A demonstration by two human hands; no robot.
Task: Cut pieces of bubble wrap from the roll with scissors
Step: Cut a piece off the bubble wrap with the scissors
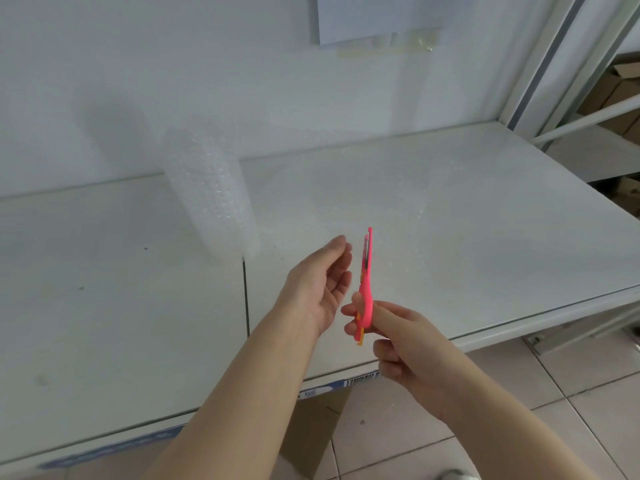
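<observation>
A roll of clear bubble wrap (207, 192) lies on the white table (104, 306), its free sheet (346, 202) spread flat to the right across the tabletop. My right hand (401, 344) grips the handles of pink scissors (366, 271), blades pointing up and away, held above the sheet's near edge. Just left of the blades, my left hand (322, 285) hovers with palm turned toward the scissors and fingers apart, holding nothing.
A white wall rises behind the table, with a paper sheet (374, 15) taped high up. Grey metal shelving (568, 81) with cardboard boxes stands at the right. Tiled floor (519, 393) shows below the table's front edge.
</observation>
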